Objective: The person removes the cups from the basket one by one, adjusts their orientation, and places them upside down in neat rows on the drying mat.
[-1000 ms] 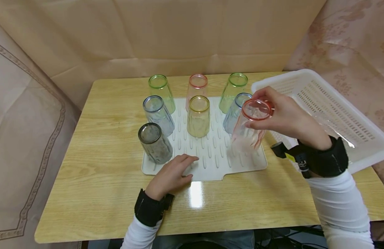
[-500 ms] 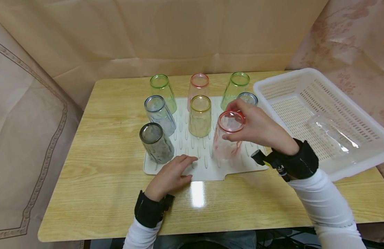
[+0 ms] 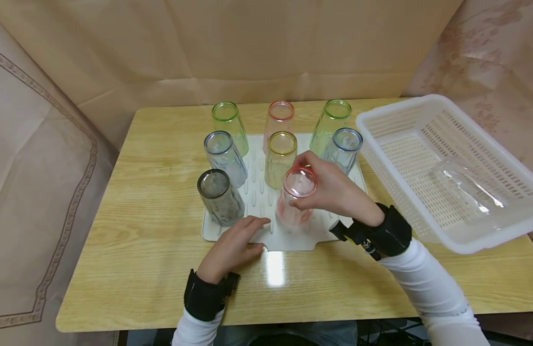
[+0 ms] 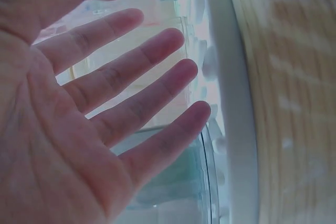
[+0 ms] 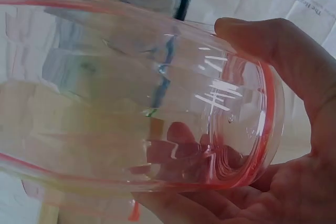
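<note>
My right hand (image 3: 331, 187) grips a pink-tinted drinking glass (image 3: 294, 206), upside down, near its base. In the right wrist view the thumb and fingers wrap the base end of this glass (image 5: 105, 93). It stands over the front of the white ribbed drying mat (image 3: 258, 238), just in front of a yellow glass (image 3: 280, 163). My left hand (image 3: 234, 245) lies at the mat's front edge, fingers extended, beside a dark grey glass (image 3: 222, 202). The left wrist view shows that hand (image 4: 105, 108) with its fingers spread and nothing in them.
Other upturned glasses fill the mat: blue (image 3: 225, 158), green (image 3: 231, 125), pink (image 3: 278, 122), another green (image 3: 331, 125), and another blue (image 3: 344, 149). At the right a white slotted basket (image 3: 422, 216) holds a clear glass (image 3: 467, 185) lying on its side.
My right hand has carried the pink glass leftward from beside the basket to the front middle of the mat. The left hand has hardly moved.
</note>
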Demonstrator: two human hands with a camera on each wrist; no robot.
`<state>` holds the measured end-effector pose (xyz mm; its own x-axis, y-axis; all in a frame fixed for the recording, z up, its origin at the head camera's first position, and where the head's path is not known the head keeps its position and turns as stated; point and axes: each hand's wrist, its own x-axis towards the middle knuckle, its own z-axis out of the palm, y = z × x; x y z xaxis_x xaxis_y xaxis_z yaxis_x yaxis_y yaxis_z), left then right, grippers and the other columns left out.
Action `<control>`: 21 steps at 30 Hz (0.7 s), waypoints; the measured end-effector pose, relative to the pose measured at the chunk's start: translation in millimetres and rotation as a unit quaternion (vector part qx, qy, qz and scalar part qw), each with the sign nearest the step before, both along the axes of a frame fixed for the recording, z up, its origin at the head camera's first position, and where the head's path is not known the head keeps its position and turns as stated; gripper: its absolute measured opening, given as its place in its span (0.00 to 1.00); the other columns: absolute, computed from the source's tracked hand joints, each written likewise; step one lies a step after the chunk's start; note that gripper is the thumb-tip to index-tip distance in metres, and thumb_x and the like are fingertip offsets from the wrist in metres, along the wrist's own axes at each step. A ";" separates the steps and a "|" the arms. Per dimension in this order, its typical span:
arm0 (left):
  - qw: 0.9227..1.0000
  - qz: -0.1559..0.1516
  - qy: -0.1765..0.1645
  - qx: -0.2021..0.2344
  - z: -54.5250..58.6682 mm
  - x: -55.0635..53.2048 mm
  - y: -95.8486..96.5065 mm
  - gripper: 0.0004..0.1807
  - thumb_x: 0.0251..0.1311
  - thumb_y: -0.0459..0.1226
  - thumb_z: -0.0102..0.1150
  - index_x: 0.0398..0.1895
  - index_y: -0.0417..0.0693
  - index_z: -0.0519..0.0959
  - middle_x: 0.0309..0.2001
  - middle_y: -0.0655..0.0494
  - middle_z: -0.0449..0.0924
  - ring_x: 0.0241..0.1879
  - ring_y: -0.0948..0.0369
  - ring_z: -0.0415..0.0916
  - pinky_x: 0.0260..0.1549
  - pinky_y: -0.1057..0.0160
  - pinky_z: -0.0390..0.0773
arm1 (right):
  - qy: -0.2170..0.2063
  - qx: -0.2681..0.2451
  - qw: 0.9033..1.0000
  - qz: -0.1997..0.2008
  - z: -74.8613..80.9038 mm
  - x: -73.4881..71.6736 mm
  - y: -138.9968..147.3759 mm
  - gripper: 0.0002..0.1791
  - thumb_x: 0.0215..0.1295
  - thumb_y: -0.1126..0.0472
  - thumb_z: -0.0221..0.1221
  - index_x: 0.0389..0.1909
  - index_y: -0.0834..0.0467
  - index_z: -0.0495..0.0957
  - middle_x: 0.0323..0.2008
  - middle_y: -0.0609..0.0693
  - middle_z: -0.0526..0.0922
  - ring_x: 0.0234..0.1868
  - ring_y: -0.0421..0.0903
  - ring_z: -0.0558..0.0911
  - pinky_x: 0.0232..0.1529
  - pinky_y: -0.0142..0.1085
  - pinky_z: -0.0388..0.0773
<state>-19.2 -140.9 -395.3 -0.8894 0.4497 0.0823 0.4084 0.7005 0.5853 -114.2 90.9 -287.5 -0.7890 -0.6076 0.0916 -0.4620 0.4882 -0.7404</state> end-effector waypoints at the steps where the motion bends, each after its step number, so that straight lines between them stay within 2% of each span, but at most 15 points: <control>1: 1.000 0.001 0.000 0.002 -0.2 0.8 -1.1 0.28 0.52 0.31 0.67 0.59 0.41 0.74 0.51 0.48 0.78 0.51 0.54 0.74 0.49 0.54 0.75 | -0.005 -0.004 1.000 0.001 -2.5 0.7 -2.3 0.31 0.42 0.65 0.74 0.47 0.62 0.69 0.42 0.55 0.80 0.43 0.52 0.78 0.44 0.45 0.74; 6: 1.000 0.007 0.003 0.006 -0.6 4.6 -5.7 0.28 0.53 0.32 0.68 0.59 0.40 0.74 0.51 0.48 0.78 0.51 0.54 0.74 0.49 0.54 0.75 | -0.021 -0.017 1.000 0.006 -13.5 3.4 -11.6 0.31 0.42 0.65 0.73 0.48 0.62 0.69 0.43 0.56 0.80 0.44 0.55 0.78 0.44 0.48 0.75; 11: 1.000 0.013 0.004 0.003 0.0 7.5 -7.1 0.28 0.53 0.32 0.67 0.59 0.41 0.74 0.51 0.49 0.77 0.52 0.54 0.73 0.50 0.55 0.75 | -0.032 -0.013 0.999 0.000 -17.6 4.0 -15.9 0.32 0.43 0.64 0.74 0.49 0.62 0.69 0.43 0.55 0.79 0.46 0.56 0.77 0.46 0.51 0.75; 21: 1.000 0.024 0.006 0.002 -0.1 12.1 -9.3 0.29 0.52 0.33 0.69 0.60 0.41 0.73 0.50 0.49 0.78 0.51 0.55 0.74 0.49 0.55 0.75 | -0.026 -0.002 1.000 -0.002 -17.7 4.3 -23.2 0.33 0.41 0.63 0.74 0.49 0.61 0.69 0.43 0.55 0.79 0.44 0.52 0.78 0.43 0.45 0.75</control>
